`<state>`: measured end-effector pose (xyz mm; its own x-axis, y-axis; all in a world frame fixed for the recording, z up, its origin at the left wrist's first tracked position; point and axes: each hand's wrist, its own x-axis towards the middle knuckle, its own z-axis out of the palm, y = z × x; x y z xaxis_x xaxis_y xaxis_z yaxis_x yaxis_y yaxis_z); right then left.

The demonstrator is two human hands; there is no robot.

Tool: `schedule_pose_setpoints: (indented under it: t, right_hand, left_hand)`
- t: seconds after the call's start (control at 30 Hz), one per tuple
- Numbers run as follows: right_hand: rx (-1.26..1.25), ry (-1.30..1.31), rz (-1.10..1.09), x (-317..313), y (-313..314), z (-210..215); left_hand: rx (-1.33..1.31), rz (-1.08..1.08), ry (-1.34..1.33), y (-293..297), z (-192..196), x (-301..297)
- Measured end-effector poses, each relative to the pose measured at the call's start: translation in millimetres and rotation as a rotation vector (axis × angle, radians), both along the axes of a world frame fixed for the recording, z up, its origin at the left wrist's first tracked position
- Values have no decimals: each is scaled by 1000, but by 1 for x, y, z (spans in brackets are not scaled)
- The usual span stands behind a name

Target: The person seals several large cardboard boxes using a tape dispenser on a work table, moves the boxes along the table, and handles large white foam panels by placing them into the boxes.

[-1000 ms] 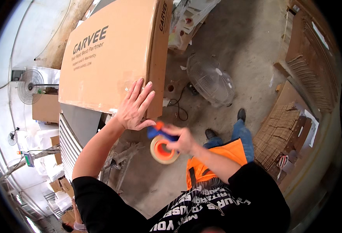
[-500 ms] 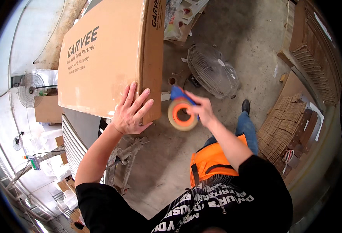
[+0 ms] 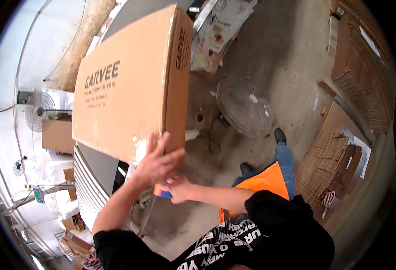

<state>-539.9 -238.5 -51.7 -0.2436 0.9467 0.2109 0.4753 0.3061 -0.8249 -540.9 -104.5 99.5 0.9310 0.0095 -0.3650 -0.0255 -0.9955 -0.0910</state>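
Note:
A large brown cardboard box (image 3: 117, 103) stands on its narrow side, with glossy clear tape (image 3: 140, 148) along its near end. My left hand (image 3: 157, 165) lies with spread fingers over the box's near right corner; it holds nothing. Just below it, my right hand (image 3: 180, 190) is closed around a tape dispenser (image 3: 163, 193). Only a blue and orange bit of the dispenser shows, and the tape roll is hidden behind my hands. Both hands are close together at the box's near end.
A roller conveyor (image 3: 87, 180) and a dark belt lie under and left of the box. A round floor fan (image 3: 244, 108) stands right of it. Flat cardboard (image 3: 321, 153) with scissors (image 3: 328, 200) is at the right, near a stack of cartons (image 3: 364, 81).
My right hand has swung left with the tape dispenser, from right of the box to its near end beside my left hand. The view has shifted, and the box sits lower in it.

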Motion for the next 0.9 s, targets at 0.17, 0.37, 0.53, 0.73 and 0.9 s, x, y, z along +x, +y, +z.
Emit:
schedule_pose_setpoints:
  t: [0.17, 0.37, 0.53, 0.73, 0.9]
  right_hand:
    - [-307, -134, 490, 183, 2, -35]
    - [-413, -282, 140, 414, 44, -41]
    - [-458, 119, -260, 517, 132, -62]
    - [-432, 512, -93, 605, 280, -56]
    - [-716, 569, 726, 574, 480, 18]
  left_hand:
    - [393, 28, 587, -19, -37, 40]
    - [713, 6, 672, 150, -52, 199]
    - [654, 559, 581, 291, -8, 361]
    - [169, 933, -379, 286, -18, 310]
    - [153, 1269, -266, 281, 7, 341]
